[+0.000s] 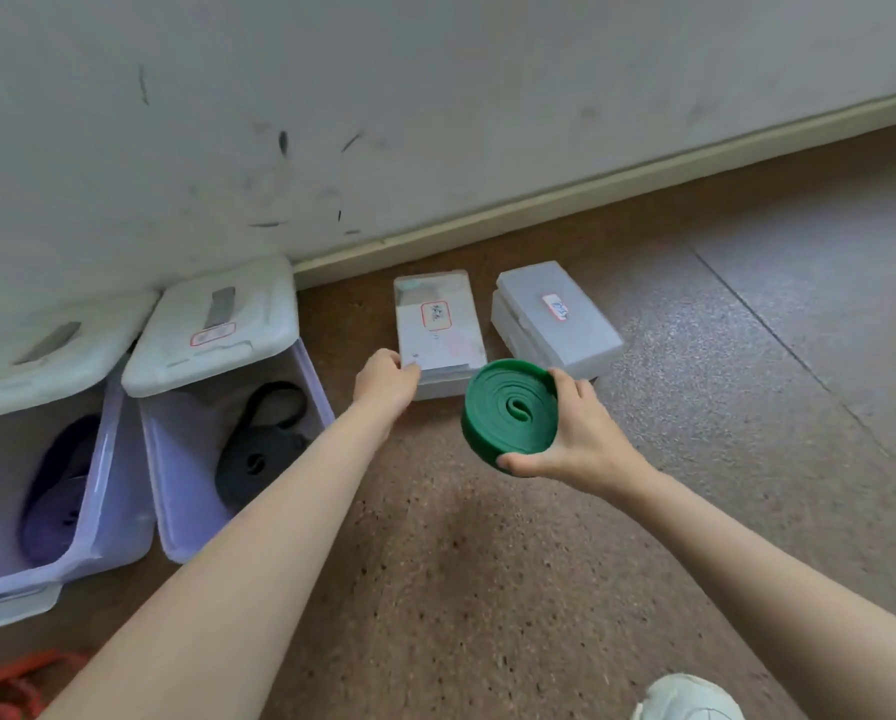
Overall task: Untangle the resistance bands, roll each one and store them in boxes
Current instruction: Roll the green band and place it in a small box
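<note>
My right hand holds a rolled green resistance band above the floor, thumb under its near edge and fingers over the far edge. My left hand grips the near left corner of a closed clear box with a red-framed label. To its right lies a second closed clear box. At the left, an open box holds a rolled black band, and another open box holds a purple band.
The boxes stand on a speckled brown floor along a scuffed white wall with a pale skirting board. An orange band lies at the bottom left corner. A white shoe shows at the bottom right.
</note>
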A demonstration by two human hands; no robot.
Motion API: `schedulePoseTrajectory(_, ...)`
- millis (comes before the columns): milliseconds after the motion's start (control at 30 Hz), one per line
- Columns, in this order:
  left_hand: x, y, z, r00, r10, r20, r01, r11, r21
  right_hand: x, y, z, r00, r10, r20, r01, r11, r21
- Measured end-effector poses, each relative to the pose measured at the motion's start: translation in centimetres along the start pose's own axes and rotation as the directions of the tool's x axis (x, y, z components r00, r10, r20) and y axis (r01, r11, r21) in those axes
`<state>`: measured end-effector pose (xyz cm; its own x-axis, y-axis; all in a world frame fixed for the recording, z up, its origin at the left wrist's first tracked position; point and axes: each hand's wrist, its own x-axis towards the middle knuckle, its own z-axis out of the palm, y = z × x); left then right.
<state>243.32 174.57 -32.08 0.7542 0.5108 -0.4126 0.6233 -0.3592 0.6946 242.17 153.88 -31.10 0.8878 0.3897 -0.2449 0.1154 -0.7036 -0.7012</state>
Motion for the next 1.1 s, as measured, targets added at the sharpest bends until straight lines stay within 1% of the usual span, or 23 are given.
schedulePoseTrajectory(67, 2.4, -0.1, 1.9, 0.999, -0.035, -0.004, 0.035, 0.999, 0.028, 1.2, 1.6, 0.1, 0.999, -0.019, 0.041, 0.02, 1.0, -0.022)
schedulePoseTrajectory(200, 5.3, -0.5, 4.1, 0.992, -0.116, -0.04, 0.116, 0.993, -0.012, 2.7, 3.2, 1.0, 1.0, -0.03, -0.004, 0.031, 0.999, 0.012)
schedulePoseTrajectory(267, 5.8, -0.7, 4.3, 0.992, -0.119, -0.05, 0.115, 0.99, -0.077, 3.3, 3.3, 1.6, 0.999, -0.041, -0.023, 0.041, 0.999, 0.03)
schedulePoseTrajectory(333, 6.0, -1.1, 3.9, 0.991, -0.131, -0.034, 0.123, 0.976, -0.179, 3.7, 3.1, 2.0, 0.998, -0.051, -0.031, 0.053, 0.997, 0.052)
schedulePoseTrajectory(400, 5.4, -1.6, 3.5, 0.98, -0.198, 0.022, 0.194, 0.926, -0.325, 3.7, 2.8, 2.3, 0.998, -0.062, -0.024, 0.063, 0.996, 0.068)
schedulePoseTrajectory(467, 4.2, -2.2, 3.1, 0.953, -0.283, 0.112, 0.303, 0.855, -0.422, 3.3, 2.7, 2.1, 0.997, -0.07, -0.025, 0.071, 0.994, 0.078)
schedulePoseTrajectory(500, 3.4, -2.5, 2.8, 0.934, -0.316, 0.164, 0.356, 0.823, -0.442, 3.0, 2.7, 1.9, 0.997, -0.075, -0.03, 0.077, 0.994, 0.08)
schedulePoseTrajectory(567, 2.3, -3.3, 2.4, 0.907, -0.346, 0.239, 0.418, 0.801, -0.428, 2.5, 2.7, 1.4, 0.995, -0.087, -0.046, 0.091, 0.993, 0.079)
schedulePoseTrajectory(633, 1.9, -3.5, 2.0, 0.903, -0.348, 0.251, 0.428, 0.781, -0.455, 2.2, 2.6, 1.0, 0.994, -0.095, -0.046, 0.098, 0.992, 0.078)
schedulePoseTrajectory(733, 2.6, -2.6, 1.6, 0.92, -0.339, 0.198, 0.388, 0.71, -0.587, 2.3, 2.4, 0.8, 0.996, -0.088, -0.024, 0.09, 0.994, 0.064)
schedulePoseTrajectory(800, 2.9, -1.9, 2.0, 0.921, -0.356, 0.161, 0.375, 0.695, -0.614, 2.7, 2.0, 0.9, 0.996, -0.09, -0.009, 0.091, 0.994, 0.055)
schedulePoseTrajectory(900, 3.1, -1.6, 3.0, 0.913, -0.383, 0.143, 0.375, 0.646, -0.665, 3.7, 1.2, 1.1, 0.995, -0.101, -0.013, 0.101, 0.994, 0.041)
schedulePoseTrajectory(1100, 1.4, -2.1, 3.4, 0.904, -0.368, 0.219, 0.406, 0.571, -0.714, 3.9, 0.6, 1.3, 0.99, -0.122, -0.065, 0.123, 0.992, 0.025)
